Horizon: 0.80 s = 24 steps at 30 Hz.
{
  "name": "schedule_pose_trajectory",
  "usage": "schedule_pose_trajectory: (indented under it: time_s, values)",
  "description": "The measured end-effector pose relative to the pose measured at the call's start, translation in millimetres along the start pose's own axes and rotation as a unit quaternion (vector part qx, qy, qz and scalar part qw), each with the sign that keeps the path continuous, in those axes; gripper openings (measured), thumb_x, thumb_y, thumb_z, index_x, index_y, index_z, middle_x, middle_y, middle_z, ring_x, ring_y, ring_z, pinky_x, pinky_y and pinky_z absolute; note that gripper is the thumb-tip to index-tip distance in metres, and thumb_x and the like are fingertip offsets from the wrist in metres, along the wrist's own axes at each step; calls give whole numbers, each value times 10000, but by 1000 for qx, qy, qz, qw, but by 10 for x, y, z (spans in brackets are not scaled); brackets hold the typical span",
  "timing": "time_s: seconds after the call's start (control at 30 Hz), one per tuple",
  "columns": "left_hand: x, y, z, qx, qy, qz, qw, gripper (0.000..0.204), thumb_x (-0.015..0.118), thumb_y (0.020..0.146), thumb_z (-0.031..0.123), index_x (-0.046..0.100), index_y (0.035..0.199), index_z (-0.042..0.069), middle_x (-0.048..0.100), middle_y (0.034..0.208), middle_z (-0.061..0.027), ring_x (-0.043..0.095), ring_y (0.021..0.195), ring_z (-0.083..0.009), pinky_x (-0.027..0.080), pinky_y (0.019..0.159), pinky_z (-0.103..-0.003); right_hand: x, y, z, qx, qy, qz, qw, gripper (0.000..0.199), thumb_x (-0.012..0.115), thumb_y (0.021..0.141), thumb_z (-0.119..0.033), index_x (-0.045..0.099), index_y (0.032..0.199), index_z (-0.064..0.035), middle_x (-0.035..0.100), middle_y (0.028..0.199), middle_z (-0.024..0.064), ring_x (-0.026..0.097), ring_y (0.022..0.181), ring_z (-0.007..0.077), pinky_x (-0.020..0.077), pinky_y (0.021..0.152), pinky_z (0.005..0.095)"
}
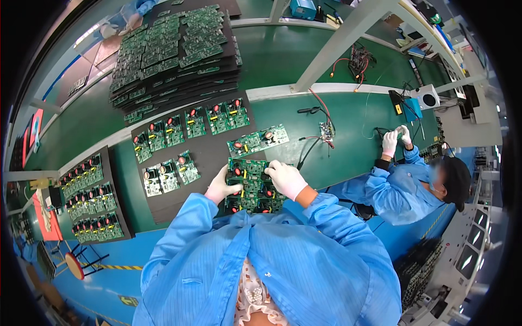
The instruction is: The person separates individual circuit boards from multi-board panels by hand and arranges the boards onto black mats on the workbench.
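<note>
Close to my body, a green circuit board panel with several rows of parts lies between my two gloved hands. My left hand grips its left edge, the thumb over the top. On its upper right part, the fingers of my right hand are bent over the edge. Just beyond lies another circuit board strip, touched by neither hand. To the left, single boards with red and yellow parts stand in rows on a black sheet.
At the back left rises a tall stack of black sheets bearing boards. Another black tray of boards is at far left. Red and black wires join a small board. A co-worker in blue sits at right. A white post stands behind.
</note>
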<state>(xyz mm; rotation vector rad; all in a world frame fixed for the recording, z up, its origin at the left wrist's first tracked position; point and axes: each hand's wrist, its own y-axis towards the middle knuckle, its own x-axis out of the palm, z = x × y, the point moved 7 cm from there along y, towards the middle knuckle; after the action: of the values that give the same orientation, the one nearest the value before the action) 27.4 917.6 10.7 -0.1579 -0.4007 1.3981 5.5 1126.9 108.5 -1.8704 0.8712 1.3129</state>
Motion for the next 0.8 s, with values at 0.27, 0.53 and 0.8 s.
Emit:
schedule_pose_trajectory:
  time_s: [0.27,0.53,0.8]
  values:
    - [9,-477,-216,-163,113,-61,978,573,860,649,111,619,1155,-12,706,970,-131,655,881,-223,519,855,-342,-255,3,-233,-40,-55,20,997,209,587,847,-121,641,1049,-121,580,1034,46,632,781,277,538,724,384]
    - [-18,-371,-173,-85,117,-17,989,513,839,645,47,640,1116,-6,706,961,-96,626,854,-174,522,816,-301,-224,162,-74,-37,-39,-37,998,235,642,812,-100,634,1046,-116,580,1034,43,634,832,271,539,767,386]
    - [104,-455,7,-98,164,-122,974,453,836,666,78,657,1074,-5,706,952,-96,626,833,-179,517,813,-304,109,205,318,-101,78,-81,989,272,669,797,-102,639,1066,-117,587,1105,37,639,900,273,536,801,384]
